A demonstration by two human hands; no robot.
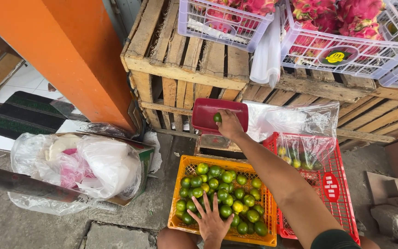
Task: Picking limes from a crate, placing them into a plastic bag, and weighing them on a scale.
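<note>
Rough, unpainted wood is seen in the crates [187, 60]; glossy plastic in the red tray [208, 113]; moulded plastic mesh in the orange basket [180, 226]; limes [226, 177] look smooth-skinned.

I see the concrete floor [33, 226] carrying an orange crate [180, 221]. Just right of that crate sits a red crate [342, 203]; left of it, a plastic-lined box [77, 170]; behind it, wooden crates [185, 69].
</note>
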